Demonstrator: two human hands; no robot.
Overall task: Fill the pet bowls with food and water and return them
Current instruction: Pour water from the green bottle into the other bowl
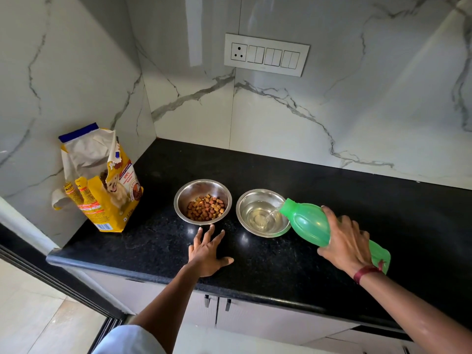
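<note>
Two steel bowls stand side by side on the black counter (pixel 158 241). The left bowl (pixel 189 192) holds brown kibble. The right bowl (pixel 246 200) holds clear water. My right hand (pixel 347 241) grips a green plastic bottle (pixel 309 223), tipped with its mouth over the right bowl's rim, and water runs from it into the bowl. My left hand (pixel 208 250) rests flat on the counter just in front of the kibble bowl, fingers spread, holding nothing.
An opened yellow pet food bag (pixel 102 185) stands at the counter's left end against the marble wall. A switch panel (pixel 267 54) is on the back wall. Cabinet doors with handles (pixel 217 302) sit below the counter edge. The floor shows at the lower left.
</note>
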